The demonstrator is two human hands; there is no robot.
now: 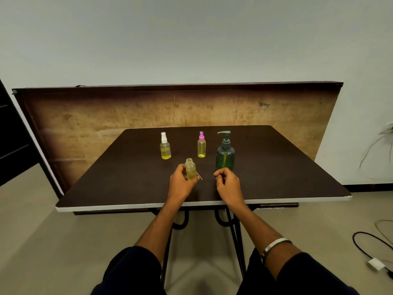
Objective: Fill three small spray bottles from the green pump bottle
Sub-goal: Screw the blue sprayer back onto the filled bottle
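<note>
Two small spray bottles look done. The bottle with the white top (165, 146) and the bottle with the pink top (201, 145) both stand capped on the worktop (276, 167), well beyond the fingers, and both hold yellow liquid. The pink one looks fuller than the white one.

The third small bottle (190, 169) has no top on. The left hand (182, 182) holds it upright, with the fingers curled round its lower part. It has some yellow liquid in it, so it may be partly filled. A thin pale tube (199, 176) sticks out just to the right of these fingers; it may be part of the spray top, but that is hard to tell.

The right hand (228, 184) hangs just above the worktop. Its fingers (219, 173) are curled and pinched together, and whether they hold something tiny cannot be told.

The green pump bottle (225, 154) stands just behind the right fingers, close enough to bump.

What is left, it seems, is to finish this bottle and put its top on.

Behind the worktop a brown board (106, 116) leans on the wall. A black cable (370, 245) lies on the floor, far to the right.
</note>
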